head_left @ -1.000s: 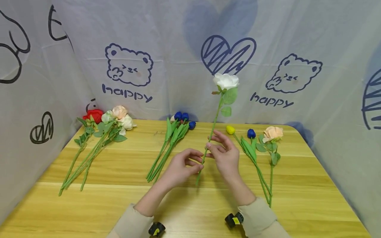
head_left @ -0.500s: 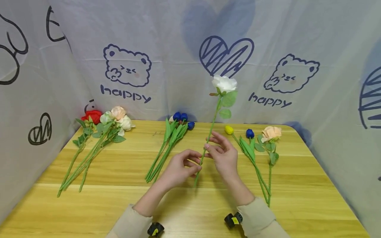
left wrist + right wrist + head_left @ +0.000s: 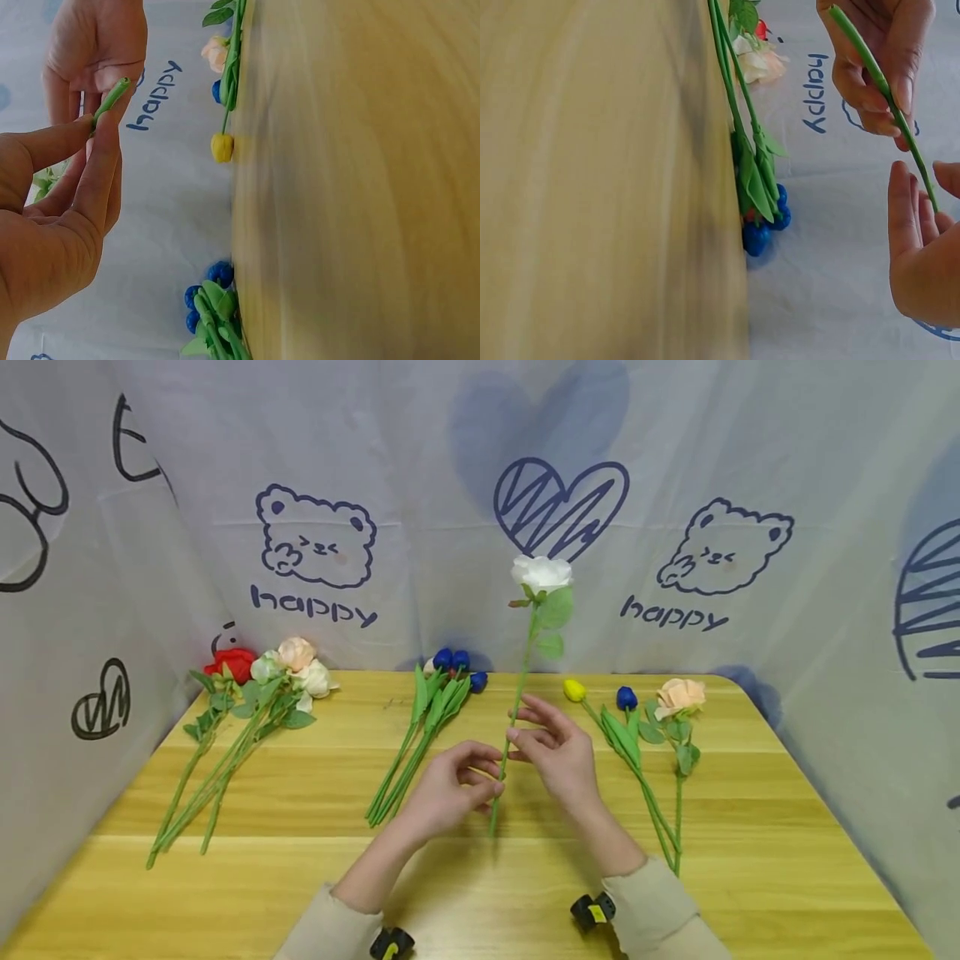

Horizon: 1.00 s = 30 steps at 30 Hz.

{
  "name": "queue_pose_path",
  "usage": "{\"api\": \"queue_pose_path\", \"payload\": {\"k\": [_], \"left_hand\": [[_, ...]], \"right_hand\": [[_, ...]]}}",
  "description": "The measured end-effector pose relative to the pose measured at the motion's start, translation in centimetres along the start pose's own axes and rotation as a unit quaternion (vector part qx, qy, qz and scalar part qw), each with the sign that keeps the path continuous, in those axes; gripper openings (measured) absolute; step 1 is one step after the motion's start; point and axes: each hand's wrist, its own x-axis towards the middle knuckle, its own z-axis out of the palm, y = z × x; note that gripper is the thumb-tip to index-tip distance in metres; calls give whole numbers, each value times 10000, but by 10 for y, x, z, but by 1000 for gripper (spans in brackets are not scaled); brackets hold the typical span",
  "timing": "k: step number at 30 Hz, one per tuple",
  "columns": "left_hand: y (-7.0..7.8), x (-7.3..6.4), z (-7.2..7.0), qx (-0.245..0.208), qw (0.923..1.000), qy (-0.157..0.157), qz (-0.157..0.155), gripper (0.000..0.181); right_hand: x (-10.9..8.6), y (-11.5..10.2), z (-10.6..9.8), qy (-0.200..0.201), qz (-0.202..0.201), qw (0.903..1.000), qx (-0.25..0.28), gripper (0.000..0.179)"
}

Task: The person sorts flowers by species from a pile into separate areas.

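Observation:
A white artificial rose (image 3: 542, 575) stands almost upright above the table in the head view, its green stem (image 3: 523, 681) leaning slightly right. Low on that stem, my left hand (image 3: 450, 789) pinches it between thumb and fingers. My right hand (image 3: 561, 758) holds the stem a little higher, thumb in front and fingers behind. The cut stem end (image 3: 112, 96) sticks out past the left fingertips in the left wrist view. From the right wrist side, the stem (image 3: 866, 56) runs through the left hand (image 3: 877, 67) down to the right hand (image 3: 930, 262).
Roses (image 3: 296, 664) in red, peach and pale tones lie at the left of the wooden table (image 3: 480, 902). Blue tulips (image 3: 442, 693) lie behind the left hand. To the right are a yellow tulip (image 3: 574, 690), a blue tulip (image 3: 626, 698) and a peach rose (image 3: 680, 697). A drawn-on cloth (image 3: 420, 552) stands behind.
The rose head has swung slightly left and the stem is more upright. Both hands keep their hold. The head view has shifted slightly.

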Motion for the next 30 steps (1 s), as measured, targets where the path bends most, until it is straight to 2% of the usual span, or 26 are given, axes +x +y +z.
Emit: {"api": "queue_pose_path", "payload": {"k": [7, 13, 23, 30], "left_hand": [[0, -6, -18, 180, 9995, 264, 44, 36], [-5, -17, -40, 241, 9978, 592, -180, 38], [-8, -48, -99, 696, 9900, 1160, -403, 42], [-12, -72, -145, 1343, 9776, 1516, -582, 42]], "right_hand": [[5, -6, -11, -278, -264, 9985, -387, 49], [2, -6, -40, -198, -129, 9968, -762, 50], [-12, -7, -108, -4, 246, 9847, -1726, 54], [-28, -13, -159, 61, 473, 9724, -2285, 56]]}}
